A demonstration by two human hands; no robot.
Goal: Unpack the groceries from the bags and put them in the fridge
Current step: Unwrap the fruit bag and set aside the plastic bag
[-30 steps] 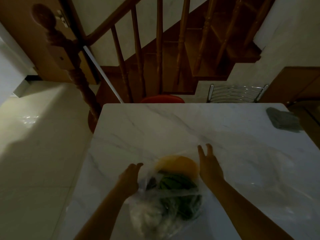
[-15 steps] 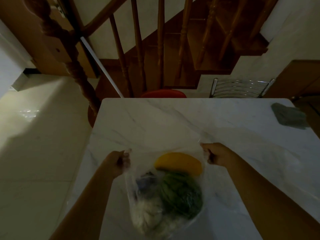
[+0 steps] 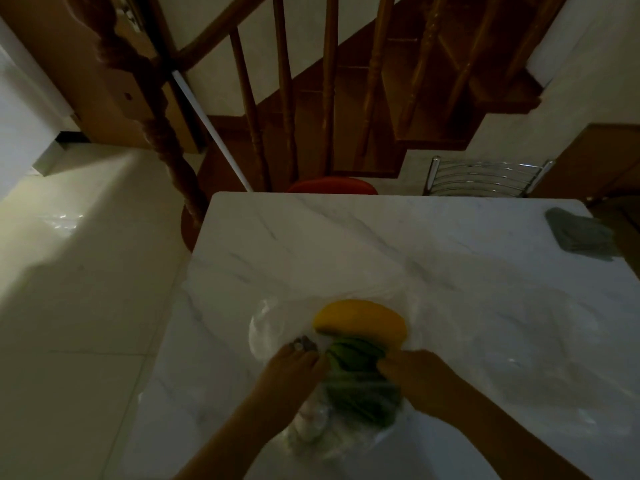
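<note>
A clear plastic bag [image 3: 266,327] lies open on the white marble table [image 3: 346,244] near its front edge. A yellow fruit [image 3: 360,320] sits at the bag's mouth. Behind it lie a bundle of green vegetables [image 3: 360,386] and something pale [image 3: 311,420] deeper in the bag. My left hand [image 3: 294,365] rests on the left side of the greens with fingers curled. My right hand [image 3: 412,372] is on their right side, fingers bent onto the greens. The dim light hides how firm either grip is.
A grey cloth [image 3: 578,233] lies at the table's far right corner. Beyond the far edge stand a red stool [image 3: 332,185] and a metal chair back [image 3: 485,176]. A wooden stair railing [image 3: 287,91] rises behind. Pale tiled floor [image 3: 86,289] stretches to the left.
Both hands let go of the bag's rim, which they had pulled apart, and moved inward onto the greens. The bag has flattened and the yellow fruit now lies exposed at its mouth.
</note>
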